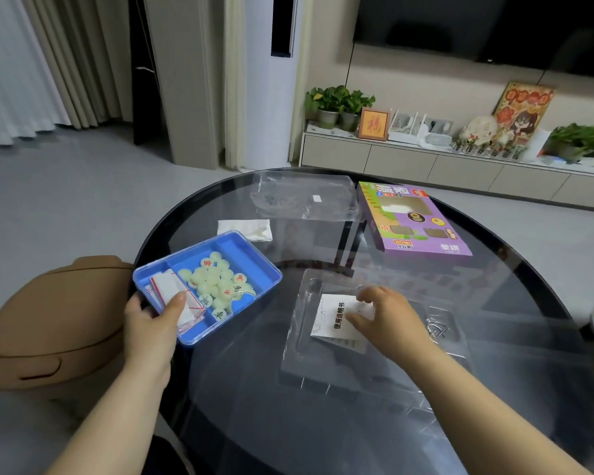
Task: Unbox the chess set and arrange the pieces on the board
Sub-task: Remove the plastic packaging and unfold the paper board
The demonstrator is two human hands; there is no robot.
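My left hand (151, 320) grips the near corner of a blue plastic tray (254, 265), thumb pressed on the folded white board sheet (172, 289) in its left compartment. Several pale round chess pieces (216, 281) with red or dark characters lie in the tray's bigger compartment. The tray hangs over the left edge of the round dark glass table (323, 423). My right hand (381, 317) reaches over a clear plastic lid (302, 337), its curled fingers touching a white instruction slip (333, 317) lying on it.
A second clear plastic cover (302, 197) lies at the table's far side, a purple game box (412, 221) to its right and a white tissue (247, 228) behind the tray. A tan stool (55, 320) stands left of the table. A TV cabinet (426, 162) runs along the wall.
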